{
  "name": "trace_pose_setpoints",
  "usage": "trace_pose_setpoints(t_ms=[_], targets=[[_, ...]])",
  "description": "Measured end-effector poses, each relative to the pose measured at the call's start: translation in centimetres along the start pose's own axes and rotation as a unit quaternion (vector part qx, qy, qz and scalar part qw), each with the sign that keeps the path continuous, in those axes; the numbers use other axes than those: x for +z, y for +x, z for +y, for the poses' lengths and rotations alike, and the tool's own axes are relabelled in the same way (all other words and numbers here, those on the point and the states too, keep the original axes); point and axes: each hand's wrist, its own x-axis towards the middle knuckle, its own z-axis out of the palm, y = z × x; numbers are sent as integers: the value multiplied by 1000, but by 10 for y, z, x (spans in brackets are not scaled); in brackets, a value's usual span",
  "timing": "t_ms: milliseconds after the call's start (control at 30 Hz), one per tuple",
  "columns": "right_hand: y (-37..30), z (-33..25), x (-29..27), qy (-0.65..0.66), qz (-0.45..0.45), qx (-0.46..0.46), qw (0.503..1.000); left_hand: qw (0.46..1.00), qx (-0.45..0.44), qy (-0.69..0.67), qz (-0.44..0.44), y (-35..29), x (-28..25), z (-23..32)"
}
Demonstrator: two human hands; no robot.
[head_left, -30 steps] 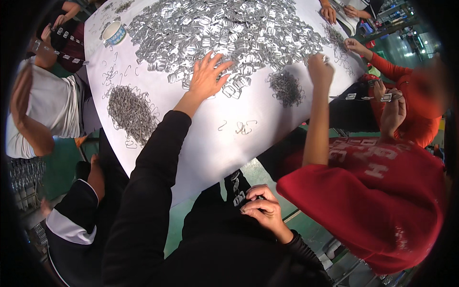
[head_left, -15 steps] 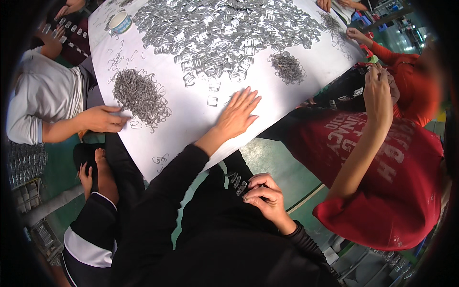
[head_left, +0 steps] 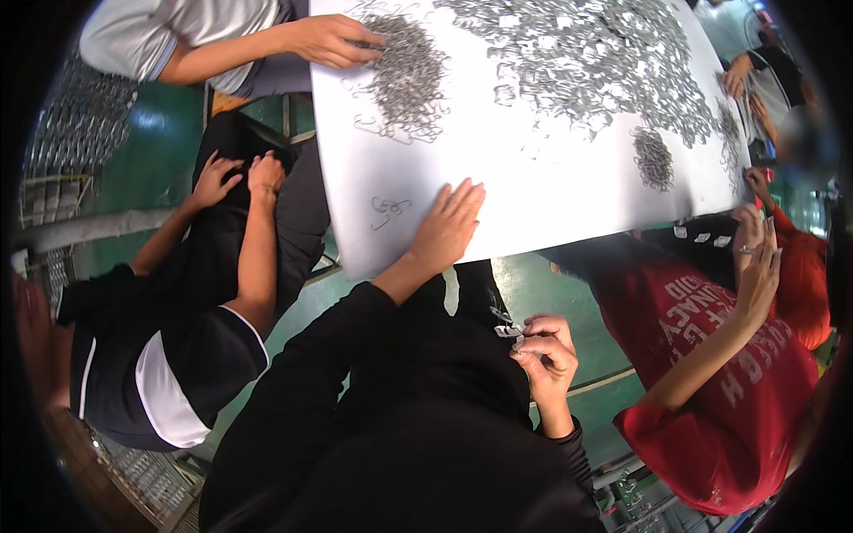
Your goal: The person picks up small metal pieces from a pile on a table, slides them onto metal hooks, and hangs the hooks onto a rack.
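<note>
My left hand [head_left: 450, 229] lies palm down on the white tabletop [head_left: 515, 200] near its front edge, fingers stretched out. Just left of it are a few loose bent-wire hooks [head_left: 388, 210], not touched by the hand. Above my lap, my right hand [head_left: 549, 357] is closed in a pinch of thumb and fingers on a small shiny metal buckle [head_left: 508, 331]. Another small metal piece shows beside it against my dark trousers; exactly how these pieces touch the fingertips is hard to make out.
A broad heap of metal buckles [head_left: 595, 62] covers the table's far part. Wire hooks form a pile [head_left: 404, 84] at left and a smaller one [head_left: 653, 160] at right. A co-worker's hand [head_left: 333, 42] touches the left pile. Others sit close on both sides, including one in a red shirt [head_left: 711, 355].
The view has swung left, so the table sits higher and farther right. My left hand has slid left across the tabletop toward the loose hooks. My right hand stays above my lap, still pinching.
</note>
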Motion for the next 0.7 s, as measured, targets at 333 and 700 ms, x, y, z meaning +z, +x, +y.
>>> trace_pose_setpoints(t_ms=[333,700], targets=[[5,-8,21,7,-67,-25,997,944,-283,-73,153,-73,-28,-33],[0,-17,13,13,-30,-19,999,953,-235,-83,172,-27,-13,-30]])
